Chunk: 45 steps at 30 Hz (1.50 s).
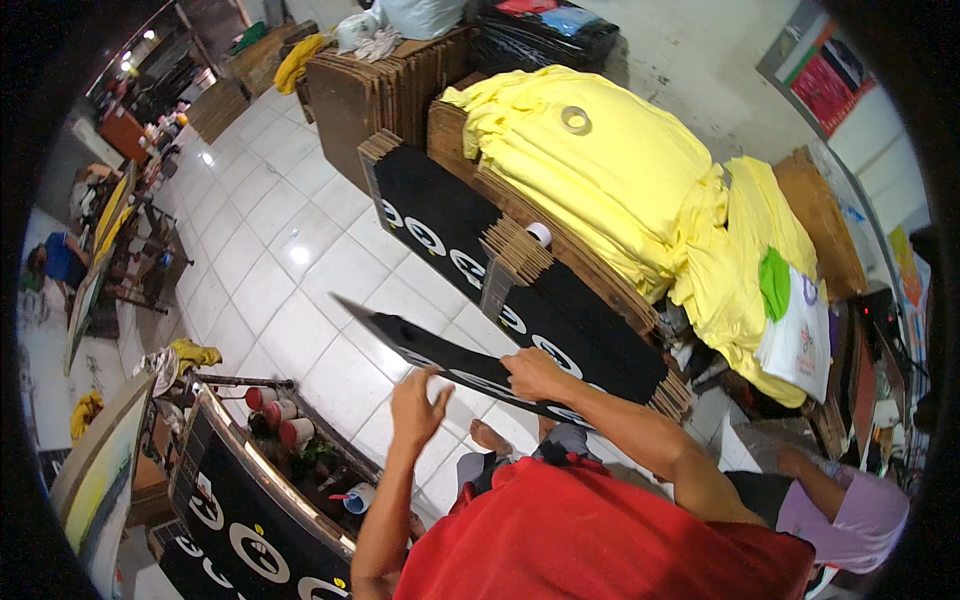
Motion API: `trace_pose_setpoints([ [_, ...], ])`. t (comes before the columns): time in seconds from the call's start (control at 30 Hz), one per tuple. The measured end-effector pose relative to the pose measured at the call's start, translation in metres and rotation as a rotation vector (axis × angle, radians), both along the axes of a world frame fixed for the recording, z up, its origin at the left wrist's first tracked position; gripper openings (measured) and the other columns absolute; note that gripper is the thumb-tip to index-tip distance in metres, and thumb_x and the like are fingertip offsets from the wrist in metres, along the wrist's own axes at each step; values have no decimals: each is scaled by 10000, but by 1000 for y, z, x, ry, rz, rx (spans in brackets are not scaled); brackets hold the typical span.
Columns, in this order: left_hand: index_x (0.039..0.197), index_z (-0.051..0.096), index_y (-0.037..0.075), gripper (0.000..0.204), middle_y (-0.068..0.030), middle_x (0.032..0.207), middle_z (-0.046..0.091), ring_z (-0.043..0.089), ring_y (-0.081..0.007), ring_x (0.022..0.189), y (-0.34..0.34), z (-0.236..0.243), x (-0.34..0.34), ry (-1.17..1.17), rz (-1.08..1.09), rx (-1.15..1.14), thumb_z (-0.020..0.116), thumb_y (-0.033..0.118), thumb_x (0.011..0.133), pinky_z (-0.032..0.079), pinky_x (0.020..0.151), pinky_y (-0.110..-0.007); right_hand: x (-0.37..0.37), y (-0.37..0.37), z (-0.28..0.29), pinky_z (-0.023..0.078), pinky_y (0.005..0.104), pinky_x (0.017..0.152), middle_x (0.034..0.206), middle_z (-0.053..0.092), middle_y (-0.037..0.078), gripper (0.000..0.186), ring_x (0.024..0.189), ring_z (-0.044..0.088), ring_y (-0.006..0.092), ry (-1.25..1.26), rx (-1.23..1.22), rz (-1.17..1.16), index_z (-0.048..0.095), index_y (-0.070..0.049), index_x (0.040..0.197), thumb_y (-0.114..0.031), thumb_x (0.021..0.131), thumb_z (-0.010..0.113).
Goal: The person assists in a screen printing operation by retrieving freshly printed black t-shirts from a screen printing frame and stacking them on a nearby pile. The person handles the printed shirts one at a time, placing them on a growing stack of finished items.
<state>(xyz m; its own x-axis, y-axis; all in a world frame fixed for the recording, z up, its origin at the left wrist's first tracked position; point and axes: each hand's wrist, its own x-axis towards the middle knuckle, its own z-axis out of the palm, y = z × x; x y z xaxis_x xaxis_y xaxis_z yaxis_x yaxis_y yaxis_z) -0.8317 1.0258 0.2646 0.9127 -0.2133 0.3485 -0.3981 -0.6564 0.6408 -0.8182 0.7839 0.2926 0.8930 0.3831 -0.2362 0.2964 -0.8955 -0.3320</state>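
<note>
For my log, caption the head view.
Right hand grips a black printed panel, left hand close by, yellow fabric piled beyond.

Dull black cloth, apparently matt, faces the thin panel and the black-covered boards; rough brown edges, wood-like in look, mark the stacked boards; soft, creased yellow cloth lies under a smooth tape roll; a crinkled black plastic wrapping gleams; white floor tiles, smooth and glossy, throw back the light; a red cloth shirt looks matt.
</note>
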Motion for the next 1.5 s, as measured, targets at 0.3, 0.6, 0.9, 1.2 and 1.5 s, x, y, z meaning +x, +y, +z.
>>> trace_pose_setpoints([
  [0.3, 964, 637, 67, 364, -127, 856, 672, 638, -311, 850, 47, -171, -125, 904, 85, 129, 684, 344, 733, 493, 741, -409, 48, -32, -49, 473, 492, 744, 800, 604, 274, 231, 802, 594, 428, -33, -64, -152, 593, 25, 839, -139, 678, 573],
  [0.6, 832, 622, 15, 315, -133, 733, 648, 629, -259, 721, 92, -260, -135, 1008, 662, -229, 749, 265, 688, 486, 695, -347, 177, -24, -79, 472, 486, 773, 833, 608, 284, 310, 854, 588, 445, 22, -106, -256, 579, 54, 953, -141, 714, 606],
  [0.9, 784, 597, 8, 66, -74, 653, 607, 573, -160, 538, 26, -247, -109, 1197, 1170, -1077, 632, 64, 784, 444, 493, -266, 367, 5, -141, 472, 481, 793, 870, 622, 278, 323, 851, 611, 416, 64, -115, -240, 569, 74, 991, -135, 748, 609],
  [1.2, 846, 593, -7, 135, -85, 719, 638, 611, -166, 614, -49, -191, -44, 1327, 1298, -1187, 656, 97, 788, 444, 528, -265, 507, 47, -200, 468, 467, 829, 954, 606, 293, 406, 924, 592, 425, 64, -110, -317, 541, 72, 1108, -127, 762, 617],
  [1.5, 833, 611, 38, 111, -81, 710, 648, 631, -181, 600, 0, -212, -44, 1351, 1355, -1134, 663, 127, 793, 451, 516, -269, 598, 80, -270, 468, 482, 811, 890, 634, 249, 296, 868, 614, 406, -7, -136, -397, 569, 52, 1017, -122, 780, 607],
])
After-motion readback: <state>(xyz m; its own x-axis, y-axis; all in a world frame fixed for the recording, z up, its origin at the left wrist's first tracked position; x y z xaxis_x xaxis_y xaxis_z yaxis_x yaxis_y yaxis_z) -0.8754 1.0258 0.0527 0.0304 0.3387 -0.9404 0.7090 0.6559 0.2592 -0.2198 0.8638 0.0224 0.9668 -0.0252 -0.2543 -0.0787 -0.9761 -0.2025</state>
